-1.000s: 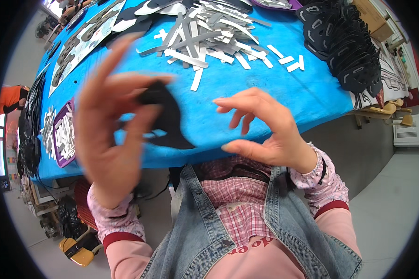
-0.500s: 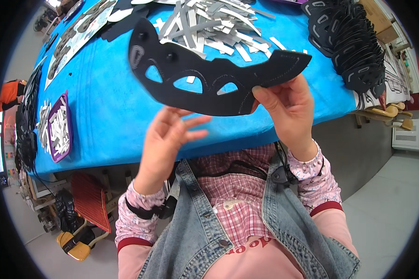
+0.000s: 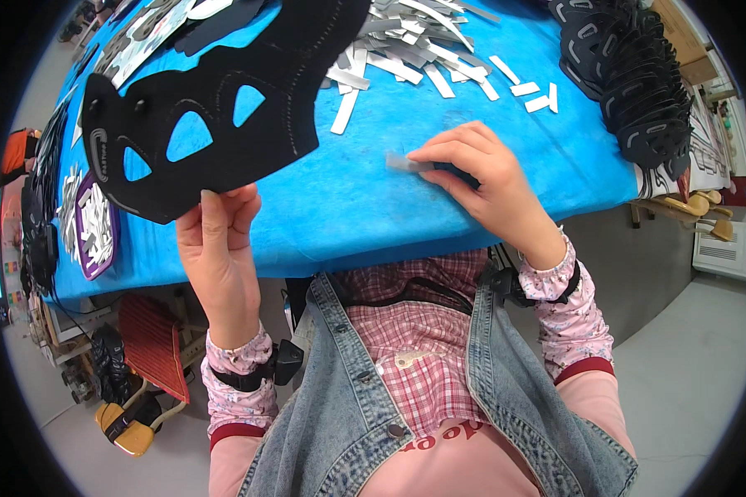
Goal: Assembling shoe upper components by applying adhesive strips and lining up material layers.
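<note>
A black stitched shoe-upper piece (image 3: 253, 153) with several cut-out windows and two dark studs is held up at the left, over the blue-covered table (image 3: 331, 224). My left hand (image 3: 220, 261) pinches its lower edge, thumb on the facing side. To the right, my right hand (image 3: 489, 178) is closed in a pinch on a short grey strip (image 3: 400, 162), low over the cloth. The strip is slightly blurred, and part of it is hidden by the fingers. Beyond both hands lies a loose heap of white and grey strips (image 3: 406, 62).
Similar black pieces (image 3: 630, 99) are stacked at the far right of the table. At the left edge, a purple basket (image 3: 114, 248) contains short white strips, with more strips beside it. A chair with a red backrest (image 3: 151, 344) stands below the table at left.
The black piece has passed from my right hand to my left and moved left, turning. My right hand has let go of it and now pinches a grey strip.
</note>
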`<move>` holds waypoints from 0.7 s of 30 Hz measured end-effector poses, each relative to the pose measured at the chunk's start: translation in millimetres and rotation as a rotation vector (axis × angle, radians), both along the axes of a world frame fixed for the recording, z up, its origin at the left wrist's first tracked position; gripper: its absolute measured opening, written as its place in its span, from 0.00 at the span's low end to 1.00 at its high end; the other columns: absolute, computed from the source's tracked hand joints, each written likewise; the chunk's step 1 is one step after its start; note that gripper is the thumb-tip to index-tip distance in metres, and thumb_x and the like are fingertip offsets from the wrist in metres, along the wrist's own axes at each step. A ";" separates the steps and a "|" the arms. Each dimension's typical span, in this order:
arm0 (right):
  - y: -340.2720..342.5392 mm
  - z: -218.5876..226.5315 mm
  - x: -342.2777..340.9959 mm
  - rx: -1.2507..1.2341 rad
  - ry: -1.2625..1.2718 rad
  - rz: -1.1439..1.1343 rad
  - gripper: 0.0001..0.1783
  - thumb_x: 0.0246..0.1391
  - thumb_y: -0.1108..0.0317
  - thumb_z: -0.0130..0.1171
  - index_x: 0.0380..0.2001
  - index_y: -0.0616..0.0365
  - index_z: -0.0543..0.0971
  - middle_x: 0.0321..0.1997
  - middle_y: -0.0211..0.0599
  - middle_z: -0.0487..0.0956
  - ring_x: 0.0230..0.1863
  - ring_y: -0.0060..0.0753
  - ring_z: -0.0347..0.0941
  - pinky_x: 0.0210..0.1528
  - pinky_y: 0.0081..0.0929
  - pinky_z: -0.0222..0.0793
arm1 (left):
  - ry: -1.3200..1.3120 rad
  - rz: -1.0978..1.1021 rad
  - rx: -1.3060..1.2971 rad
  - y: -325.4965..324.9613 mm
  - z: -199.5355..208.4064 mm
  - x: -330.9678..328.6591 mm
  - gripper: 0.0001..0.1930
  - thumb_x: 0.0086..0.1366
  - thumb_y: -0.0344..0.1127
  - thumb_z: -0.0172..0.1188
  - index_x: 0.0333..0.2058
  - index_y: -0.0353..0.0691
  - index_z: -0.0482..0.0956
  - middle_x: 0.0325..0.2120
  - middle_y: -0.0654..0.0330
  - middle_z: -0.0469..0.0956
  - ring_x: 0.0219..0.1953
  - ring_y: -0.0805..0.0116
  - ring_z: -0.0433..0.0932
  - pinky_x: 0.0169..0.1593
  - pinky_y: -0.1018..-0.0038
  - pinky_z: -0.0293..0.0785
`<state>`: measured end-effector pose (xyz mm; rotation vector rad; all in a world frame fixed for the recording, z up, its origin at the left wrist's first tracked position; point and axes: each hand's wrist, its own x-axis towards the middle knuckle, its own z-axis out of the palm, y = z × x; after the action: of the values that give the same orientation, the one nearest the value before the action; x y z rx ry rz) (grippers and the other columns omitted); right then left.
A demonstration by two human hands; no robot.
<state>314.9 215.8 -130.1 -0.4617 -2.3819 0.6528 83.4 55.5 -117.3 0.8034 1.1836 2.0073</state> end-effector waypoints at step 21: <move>-14.8 39.3 19.9 -1.203 0.142 -0.253 0.10 0.49 0.71 0.64 0.35 0.61 0.77 0.27 0.32 0.79 0.23 0.15 0.72 0.22 0.13 0.66 | 0.188 -0.172 -0.350 7.8 5.7 35.0 0.08 0.57 0.27 0.63 0.36 0.33 0.78 0.34 0.58 0.79 0.35 0.70 0.78 0.41 0.74 0.72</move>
<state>334.8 201.0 -90.8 -1.1133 -1.5131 1.8711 118.4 63.3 -111.6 0.8920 1.4677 1.5546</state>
